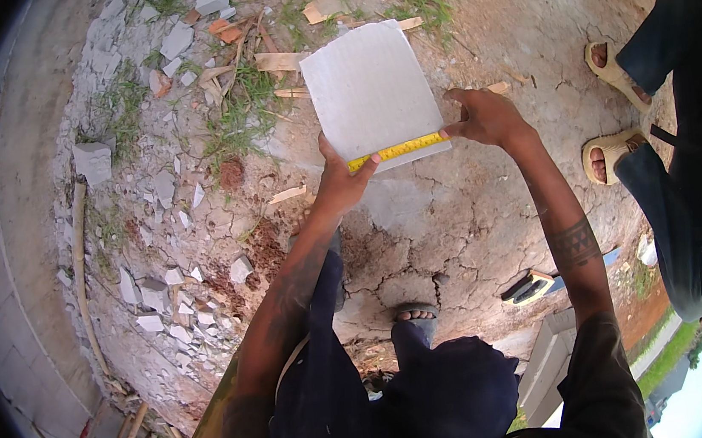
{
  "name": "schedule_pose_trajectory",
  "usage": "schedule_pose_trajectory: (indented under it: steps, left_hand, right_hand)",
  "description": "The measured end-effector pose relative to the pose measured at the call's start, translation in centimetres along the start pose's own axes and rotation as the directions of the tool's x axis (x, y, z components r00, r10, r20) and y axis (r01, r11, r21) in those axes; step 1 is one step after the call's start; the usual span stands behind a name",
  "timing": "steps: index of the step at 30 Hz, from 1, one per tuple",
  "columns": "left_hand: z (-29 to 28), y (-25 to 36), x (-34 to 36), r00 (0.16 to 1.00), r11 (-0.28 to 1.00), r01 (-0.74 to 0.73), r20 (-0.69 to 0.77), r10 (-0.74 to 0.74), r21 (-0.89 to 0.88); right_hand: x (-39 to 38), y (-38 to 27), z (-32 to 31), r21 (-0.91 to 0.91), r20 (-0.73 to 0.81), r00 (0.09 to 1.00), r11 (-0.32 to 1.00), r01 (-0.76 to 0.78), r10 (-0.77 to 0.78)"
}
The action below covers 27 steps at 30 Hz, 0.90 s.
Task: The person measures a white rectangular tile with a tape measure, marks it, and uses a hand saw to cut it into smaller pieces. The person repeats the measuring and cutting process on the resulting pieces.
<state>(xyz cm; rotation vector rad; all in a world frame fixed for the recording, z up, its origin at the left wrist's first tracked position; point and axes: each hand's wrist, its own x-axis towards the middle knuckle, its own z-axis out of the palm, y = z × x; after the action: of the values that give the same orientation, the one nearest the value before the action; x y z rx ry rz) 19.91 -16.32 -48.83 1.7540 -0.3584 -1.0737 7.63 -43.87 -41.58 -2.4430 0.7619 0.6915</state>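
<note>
A pale grey lightweight concrete block [371, 88] lies on the ground ahead of me, its far edge a little uneven. Across its near end runs the yellow blade of a tape measure [399, 149]. At the block's near left corner, my left hand [342, 177] is closed, its thumb pressing the tape blade; the tape's case does not show. My right hand [486, 119] is at the right edge, thumb on the other end of the blade and index finger curved beside the block's side.
Broken block pieces [154, 295] and wood scraps [279, 61] litter the ground at left and behind the block. A handsaw [534, 287] lies to the right. Another person in sandals [614, 153] stands at far right. A long stick [82, 264] lies at left.
</note>
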Motion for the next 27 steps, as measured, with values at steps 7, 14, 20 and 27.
schedule_pose_trajectory:
  steps: [7,14,20,27]
  left_hand:
    - [0.2,-1.1,0.2,0.998,0.999,-0.022,-0.054,0.025,0.046]
    - [0.3,-0.8,0.1,0.998,0.995,0.017,-0.057,-0.012,0.095]
    - [0.2,-0.6,0.2,0.998,0.996,-0.012,-0.063,0.018,0.085]
    - [0.3,-1.4,0.1,0.997,0.997,-0.016,-0.068,0.021,0.070]
  right_hand:
    - [-0.6,-2.4,-1.4,0.006,0.080,0.997,1.000,-0.021,0.021]
    - [-0.5,-1.5,0.0,0.039,-0.005,0.999,0.998,0.041,-0.041]
    - [-0.9,0.0,0.1,0.124,-0.097,0.975,0.970,0.211,-0.200]
    - [-2.7,5.3,3.5,0.194,-0.527,0.845,0.956,0.218,-0.086]
